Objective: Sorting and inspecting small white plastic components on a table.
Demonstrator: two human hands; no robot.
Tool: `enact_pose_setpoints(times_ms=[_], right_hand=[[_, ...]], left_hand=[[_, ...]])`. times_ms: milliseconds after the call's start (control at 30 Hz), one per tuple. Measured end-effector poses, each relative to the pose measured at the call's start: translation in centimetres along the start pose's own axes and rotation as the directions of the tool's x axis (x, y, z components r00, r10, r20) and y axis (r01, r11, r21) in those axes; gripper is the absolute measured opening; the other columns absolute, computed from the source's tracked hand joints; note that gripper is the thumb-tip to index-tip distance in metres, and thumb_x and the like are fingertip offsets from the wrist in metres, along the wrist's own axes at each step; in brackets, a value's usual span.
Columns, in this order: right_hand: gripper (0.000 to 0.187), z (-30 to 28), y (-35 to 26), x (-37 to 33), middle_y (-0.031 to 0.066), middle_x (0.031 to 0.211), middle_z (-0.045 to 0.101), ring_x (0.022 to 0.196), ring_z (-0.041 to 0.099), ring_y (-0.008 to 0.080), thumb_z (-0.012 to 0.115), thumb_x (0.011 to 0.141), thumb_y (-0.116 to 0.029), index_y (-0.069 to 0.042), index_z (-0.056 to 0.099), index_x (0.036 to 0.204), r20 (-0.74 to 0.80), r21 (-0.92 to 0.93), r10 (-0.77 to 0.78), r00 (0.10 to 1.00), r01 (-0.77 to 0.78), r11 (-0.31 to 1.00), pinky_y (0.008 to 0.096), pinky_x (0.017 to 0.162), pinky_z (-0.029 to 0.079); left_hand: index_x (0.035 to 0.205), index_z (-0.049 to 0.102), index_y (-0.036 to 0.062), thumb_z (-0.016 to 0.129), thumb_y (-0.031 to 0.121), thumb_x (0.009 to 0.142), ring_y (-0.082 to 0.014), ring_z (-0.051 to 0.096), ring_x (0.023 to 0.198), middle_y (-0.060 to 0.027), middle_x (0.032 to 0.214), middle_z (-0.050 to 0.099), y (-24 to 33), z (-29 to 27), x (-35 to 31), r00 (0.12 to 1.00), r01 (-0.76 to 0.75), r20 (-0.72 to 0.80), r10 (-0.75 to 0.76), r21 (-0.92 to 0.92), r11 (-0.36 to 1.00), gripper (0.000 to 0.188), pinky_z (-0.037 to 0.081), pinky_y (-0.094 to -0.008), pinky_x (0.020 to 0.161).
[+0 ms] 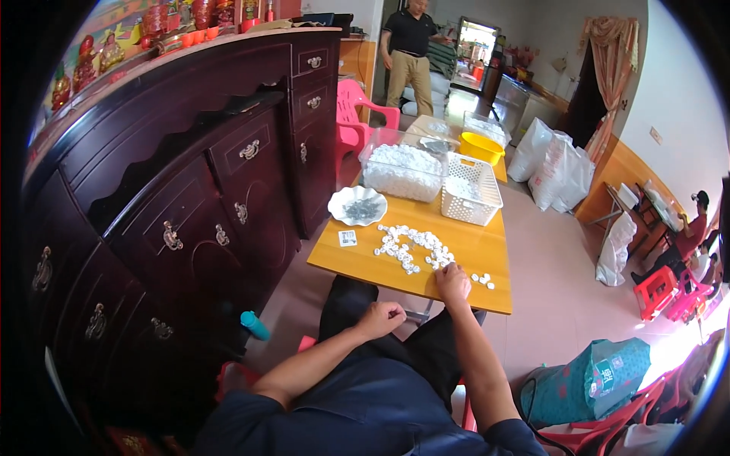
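Note:
My right hand rests at the near edge of the yellow-brown table, its fingers bent down beside a loose ring of small white round plastic pieces. What those fingers hold, if anything, is hidden. Several more white pieces lie just right of that hand. Above my lap, off the table, my left hand is curled with thumb and fingers together; anything inside is too small to make out. A white scalloped dish with small grey metallic bits stands at the table's left, near a small square card.
Behind the pieces stand a clear bin heaped with white parts, a white perforated basket and a yellow basin. A dark wooden cabinet borders the left. Another person stands at the back. A teal bag sits lower right.

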State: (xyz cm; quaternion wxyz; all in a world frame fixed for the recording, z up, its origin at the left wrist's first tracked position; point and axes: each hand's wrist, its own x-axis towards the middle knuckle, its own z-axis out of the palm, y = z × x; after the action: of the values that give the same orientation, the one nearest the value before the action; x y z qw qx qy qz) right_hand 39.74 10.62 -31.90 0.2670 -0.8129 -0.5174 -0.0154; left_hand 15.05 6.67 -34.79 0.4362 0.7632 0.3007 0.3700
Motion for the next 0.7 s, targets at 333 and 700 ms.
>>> enact_pose_setpoints(times_ms=[333, 700], right_hand=[[0.017, 0.0, -0.4, -1.2, 0.0178, 0.099, 0.070, 0.089, 0.069, 0.0410, 0.063, 0.094, -0.024, -0.008, 0.064, 0.100, -0.070, 0.062, -0.150, 0.986, 0.154, 0.986, 0.0534, 0.075, 0.055], [0.015, -2.5, -2.0, -10.0, 0.0016, 0.075, 0.067, 0.067, 0.061, 0.0084, 0.070, 0.097, -0.016, -0.002, 0.071, 0.096, 0.217, 0.808, -0.301, 0.929, 0.002, 0.590, 0.0266, 0.062, 0.050]], left_hand=[[0.088, 0.072, 0.0001, 0.070, 0.016, 0.088, -0.0169, 0.071, 0.071, -0.0105, 0.077, 0.073, 0.1, -0.2, 0.0, 1.000, 0.000, 0.009, -0.001, 0.010, 1.000, 0.016, 0.055, -0.0319, 0.066], [0.087, 0.071, -0.0005, 0.070, 0.014, 0.090, -0.0093, 0.065, 0.068, -0.0062, 0.073, 0.070, 0.4, -0.9, 0.7, 0.993, 0.060, -0.098, -0.073, -0.125, 0.990, 0.015, 0.052, -0.0292, 0.063]])
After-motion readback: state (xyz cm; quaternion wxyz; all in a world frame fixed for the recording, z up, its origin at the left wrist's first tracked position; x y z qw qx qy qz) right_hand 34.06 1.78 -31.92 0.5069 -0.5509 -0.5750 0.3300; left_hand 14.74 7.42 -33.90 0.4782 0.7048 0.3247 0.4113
